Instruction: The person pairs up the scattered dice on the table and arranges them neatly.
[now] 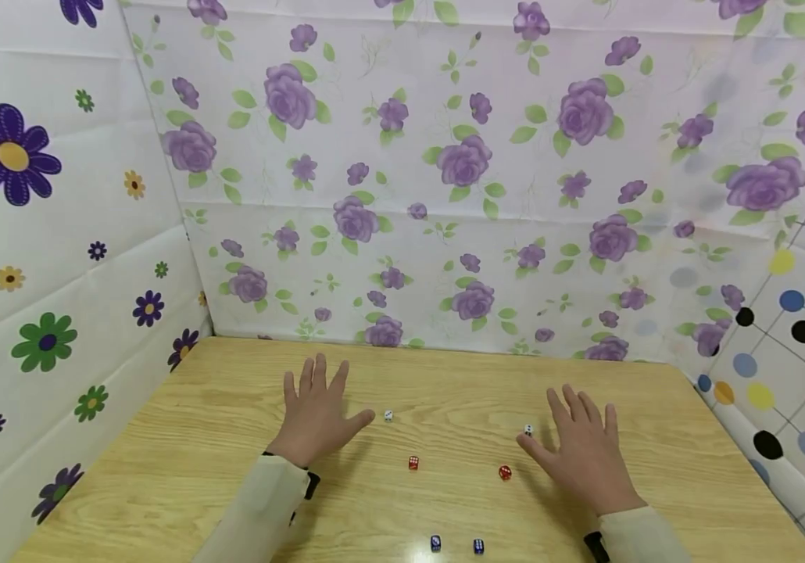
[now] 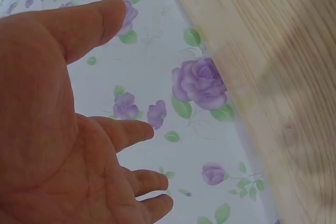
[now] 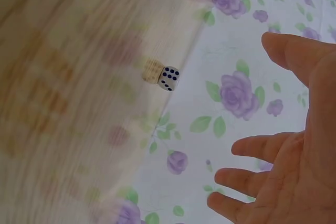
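Dice (image 1: 413,463) lie between left hand (image 1: 316,418) and right hand (image 1: 585,456), fingers spread, holding nothing.

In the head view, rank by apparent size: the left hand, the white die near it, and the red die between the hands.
1. left hand
2. red die
3. white die
The dice look nearly alike; the white one lies farther away, so their order is unsure.

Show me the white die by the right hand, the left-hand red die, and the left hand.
white die (image 1: 527,430), head view, its top face
red die (image 1: 413,463), head view, its centre
left hand (image 1: 316,418), head view, its back
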